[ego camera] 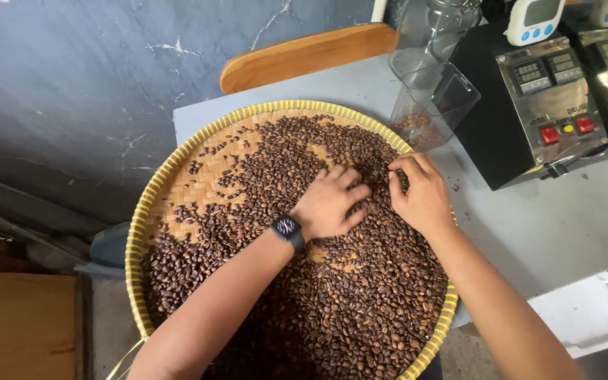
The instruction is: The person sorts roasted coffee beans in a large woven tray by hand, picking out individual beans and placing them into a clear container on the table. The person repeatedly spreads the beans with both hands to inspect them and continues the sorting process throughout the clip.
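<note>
Beans (pixel 360 295) lie thick in the near half of our round woven tray (pixel 150 204); farther in, our left hand (pixel 328 203) rests spread on them while our right hand (pixel 420 193) pinches among them. We judge light, slow raking best.

1. Dark brown roasted coffee beans (pixel 360 295).
2. Tan woven tray (pixel 198 176), yellow rim.
3. Pale grey table (pixel 550 225).
4. Black smartwatch (pixel 288 229) on left wrist.
5. Black-and-silver machine (pixel 529 105), red and yellow buttons.
6. Blue-grey cracked wall (pixel 72 91).
</note>
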